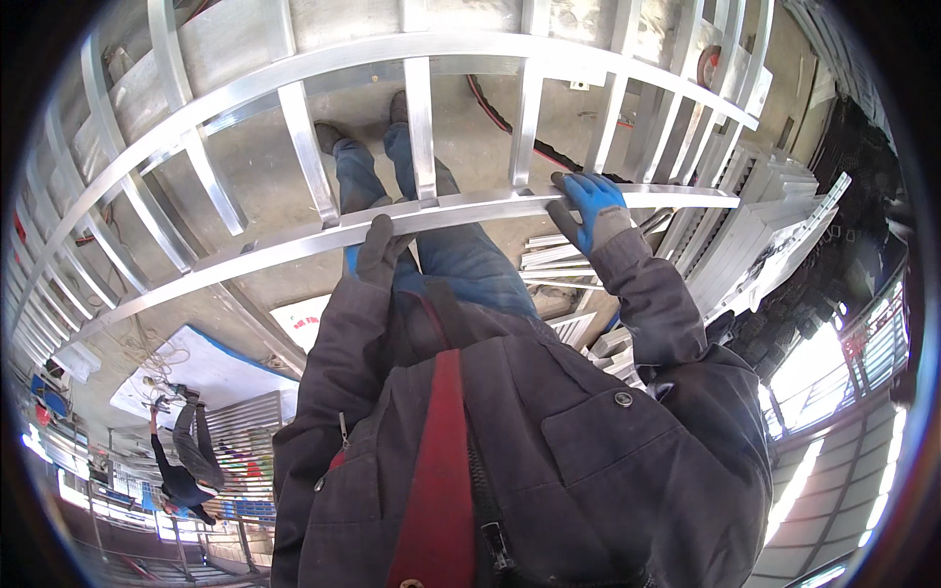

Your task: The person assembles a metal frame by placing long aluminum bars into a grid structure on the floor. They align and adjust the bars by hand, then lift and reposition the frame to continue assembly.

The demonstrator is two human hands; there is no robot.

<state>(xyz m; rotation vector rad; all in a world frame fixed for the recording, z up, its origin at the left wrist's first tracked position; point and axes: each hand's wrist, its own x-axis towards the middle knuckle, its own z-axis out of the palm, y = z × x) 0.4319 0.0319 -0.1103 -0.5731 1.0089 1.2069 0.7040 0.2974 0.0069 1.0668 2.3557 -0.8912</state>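
Observation:
A long silver metal railing frame [417,122] spans the view in front of me, its upright bars running between two long rails. My left hand [379,253], in a dark grey and blue glove, is closed on the near rail [470,208], left of my body's middle. Farther right, my right hand [594,204], in a blue glove with dark fingers, grips the same rail near its right end. Left of my left hand, one upright bar [218,186] ends just short of the near rail, beside a dark slot in it.
Stacked metal profiles [725,225] lie on the right. Thin metal strips [559,260] rest on the floor beside my legs. A dark cable [534,147] crosses the floor beyond the near rail. Behind on the left, another person [186,470] is by a white sheet [201,372].

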